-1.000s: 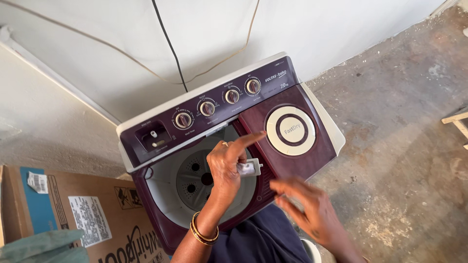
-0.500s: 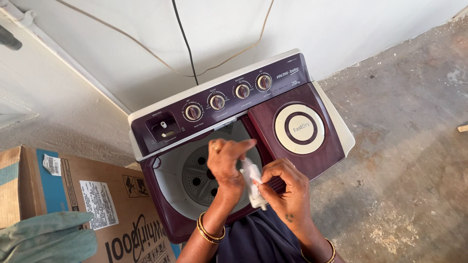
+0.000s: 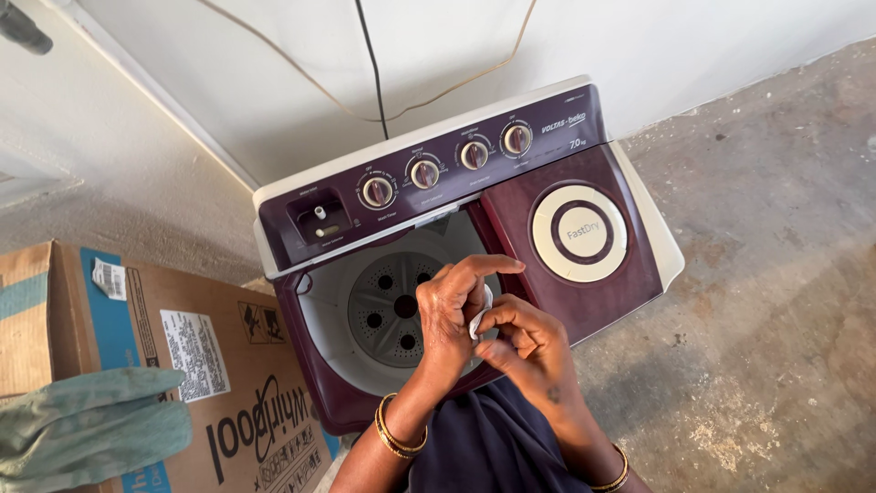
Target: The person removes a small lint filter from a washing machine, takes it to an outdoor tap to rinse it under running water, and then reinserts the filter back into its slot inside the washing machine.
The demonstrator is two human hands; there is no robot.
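Observation:
A maroon and white twin-tub washing machine [image 3: 630,274] stands against the wall, its left wash tub [image 3: 388,306] open and showing a grey pulsator. Above that tub my left hand [image 3: 456,315] and my right hand [image 3: 525,351] meet, both pinching a small white packet [image 3: 478,319] that is mostly hidden between the fingers. My left index finger sticks out to the right. Gold bangles sit on both wrists. The right tub is covered by a maroon lid with a cream round disc [image 3: 579,233].
Several knobs line the dark control panel [image 3: 438,178]. A cardboard box [image 3: 182,365] lies left of the machine with a green cloth [image 3: 82,424] on it. Two cables [image 3: 374,64] run up the white wall. Rough concrete floor [image 3: 766,301] spreads to the right.
My right hand came in from the lower right and took hold of the white packet with the left. Both hands have closed around it. The view shifted down and left.

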